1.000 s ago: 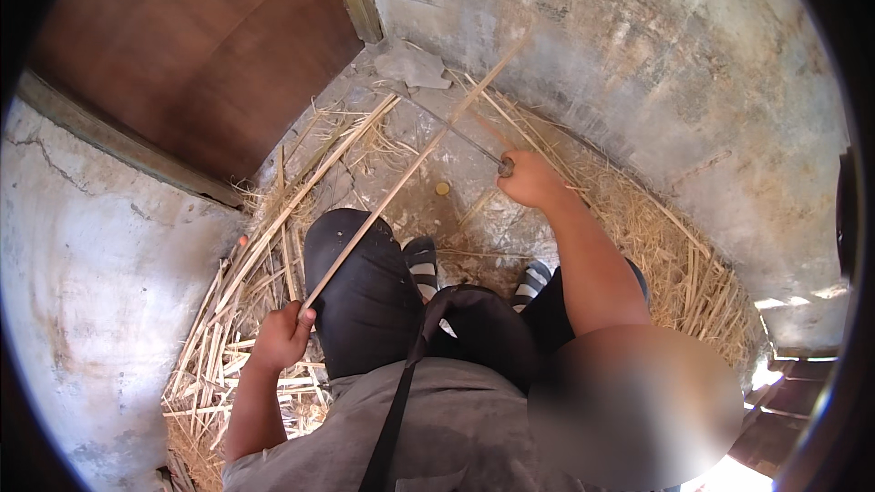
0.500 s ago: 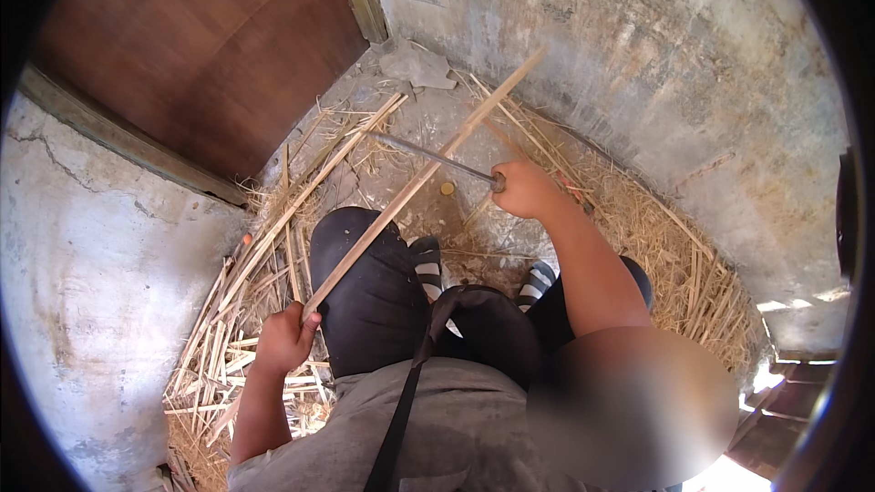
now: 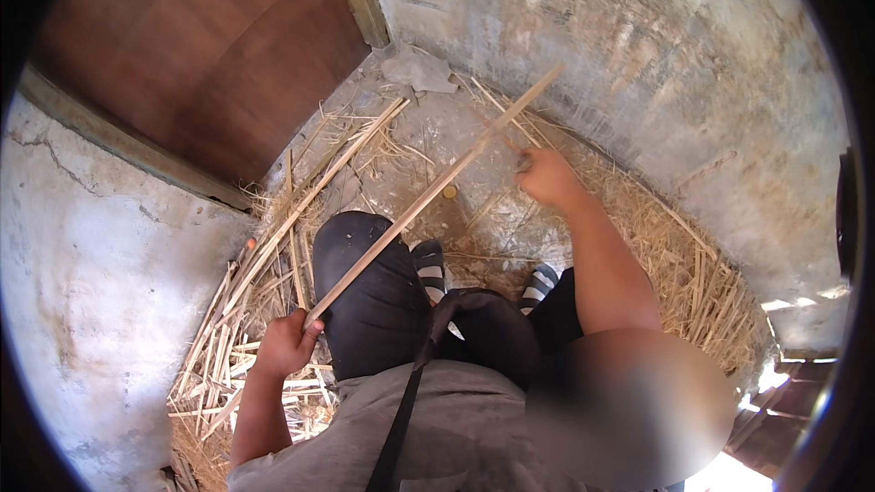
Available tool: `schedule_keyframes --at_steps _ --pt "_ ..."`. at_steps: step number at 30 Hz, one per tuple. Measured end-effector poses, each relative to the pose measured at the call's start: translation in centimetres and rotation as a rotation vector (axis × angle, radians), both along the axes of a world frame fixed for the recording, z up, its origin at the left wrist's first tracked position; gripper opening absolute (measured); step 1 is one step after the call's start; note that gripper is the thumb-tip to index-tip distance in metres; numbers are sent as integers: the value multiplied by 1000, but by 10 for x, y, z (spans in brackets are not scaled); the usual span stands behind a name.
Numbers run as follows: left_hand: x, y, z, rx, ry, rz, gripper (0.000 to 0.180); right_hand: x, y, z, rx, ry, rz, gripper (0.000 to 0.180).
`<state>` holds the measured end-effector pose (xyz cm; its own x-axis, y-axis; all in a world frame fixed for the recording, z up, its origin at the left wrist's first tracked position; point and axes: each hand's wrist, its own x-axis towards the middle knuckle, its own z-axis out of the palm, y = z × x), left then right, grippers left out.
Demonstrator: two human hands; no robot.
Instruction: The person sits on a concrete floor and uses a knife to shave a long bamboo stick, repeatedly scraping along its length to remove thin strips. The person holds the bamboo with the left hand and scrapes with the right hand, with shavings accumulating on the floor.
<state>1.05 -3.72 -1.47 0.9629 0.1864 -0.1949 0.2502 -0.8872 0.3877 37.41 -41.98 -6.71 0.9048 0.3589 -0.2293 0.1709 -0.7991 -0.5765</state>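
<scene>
My left hand (image 3: 287,344) is closed around the lower end of a long bamboo strip (image 3: 428,196). The strip slants up and away to the right, passing over my left knee, its far end raised in front of the wall. Beyond the knees, my right hand (image 3: 552,179) is closed on the handle of a knife (image 3: 524,163), just right of the strip's far part. Its blade is smeared or seen nearly end-on here, so whether it touches the strip cannot be made out.
Split bamboo strips (image 3: 314,191) and shavings (image 3: 720,301) litter the ground on both sides. A flat stone (image 3: 419,70) lies in the corner between the brown door panel (image 3: 210,55) and the stained wall (image 3: 620,46). A small yellow disc (image 3: 449,192) rests on the floor.
My right hand has moved right and slightly farther away with the knife, whose blade lay across the strip before. The strip's far end has dipped a little to the right.
</scene>
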Motion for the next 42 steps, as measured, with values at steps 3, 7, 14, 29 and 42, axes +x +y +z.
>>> schedule_keyframes --at_steps 3,7,14,29,42 --pt "1 -5 0 -27 22 3 50 -45 43 14 -80 -52 292 42" --pt "2 -7 9 -132 140 51 53 -70 52 52 -228 -24 549 45" --pt "7 1 16 -133 199 80 59 -14 15 -1 -4 -40 98 50" --pt "-8 4 -12 -64 -19 -19 49 -61 48 53 -125 -31 475 41" --pt "-4 4 -4 -37 7 -3 54 -60 48 37 -209 -34 566 60"
